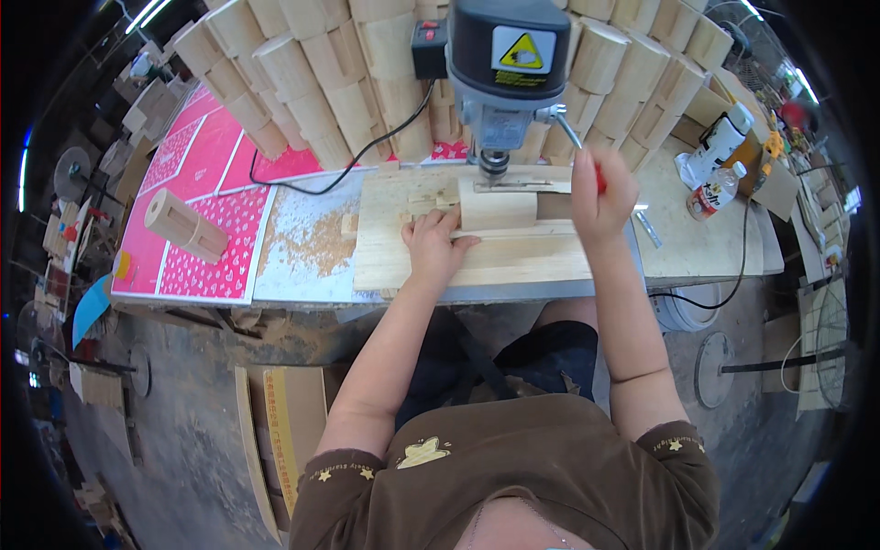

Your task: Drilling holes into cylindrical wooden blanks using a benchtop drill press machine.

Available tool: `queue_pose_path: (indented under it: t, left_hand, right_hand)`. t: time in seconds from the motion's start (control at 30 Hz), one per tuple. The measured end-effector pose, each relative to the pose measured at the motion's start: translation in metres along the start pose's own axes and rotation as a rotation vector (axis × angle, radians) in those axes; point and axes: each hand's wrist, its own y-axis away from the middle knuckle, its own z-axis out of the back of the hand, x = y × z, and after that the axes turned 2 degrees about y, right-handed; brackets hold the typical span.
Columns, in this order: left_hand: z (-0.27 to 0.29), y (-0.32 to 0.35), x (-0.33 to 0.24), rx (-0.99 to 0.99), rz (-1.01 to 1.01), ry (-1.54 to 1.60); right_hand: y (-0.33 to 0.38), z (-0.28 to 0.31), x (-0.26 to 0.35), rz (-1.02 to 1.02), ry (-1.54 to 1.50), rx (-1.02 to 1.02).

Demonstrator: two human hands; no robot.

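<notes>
A grey drill press (502, 64) stands over a pale wooden jig board (412, 257) on the bench. My left hand (433, 243) presses against the left end of a rounded wooden block (498, 207) that lies under the drill chuck (492, 163). My right hand (600, 194) is closed around the red knob of the press's feed lever (570, 133), to the right of the block. The drill bit's tip is hidden behind the block.
Many similar wooden blocks (312, 82) are stacked behind the press. One block (183, 225) lies on pink patterned sheets (211, 165) at left, near sawdust (316, 240). A black cable (348, 165) crosses the bench. Bottles (720, 147) stand at right. A cardboard box (284, 412) sits on the floor.
</notes>
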Motion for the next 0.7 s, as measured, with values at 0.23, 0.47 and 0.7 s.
queue_pose_path:
  t: [0.23, 0.47, 0.7]
  left_hand:
    - [0.004, -0.004, -0.005, 0.051, 0.061, 0.094]
    - [0.002, -0.003, 0.001, 0.009, 0.046, 0.172]
    - [0.027, 0.000, 0.012, 0.073, -0.037, 0.381]
  right_hand:
    - [-0.130, -0.038, -0.023, -0.308, 0.371, 0.218]
    - [-0.040, -0.013, -0.038, -0.345, -0.035, 0.410]
    - [0.055, 0.015, -0.057, 0.046, 0.381, 0.748]
